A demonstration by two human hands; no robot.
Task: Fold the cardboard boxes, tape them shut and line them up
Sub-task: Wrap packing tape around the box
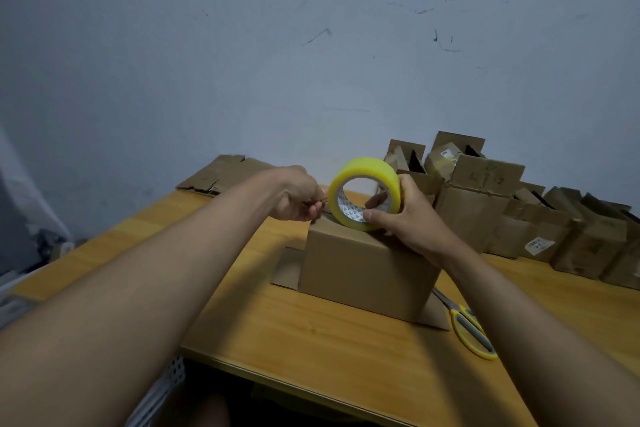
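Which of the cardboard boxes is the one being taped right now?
The lone box at the table's centre, under both hands; the tape roll rests on its top. The other boxes sit piled against the wall, untouched.

Both forearms are bare from elbow to wrist; no sleeve shows. The left hand [298, 196] and right hand [403, 215] wear no gloves, rings or watch.

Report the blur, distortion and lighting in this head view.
Head view: wide-angle bending stretches the forearms and tilts the table; light is dim and bluish; soft shadow lies left of the box; the tape roll and hands look slightly soft, with no glare.
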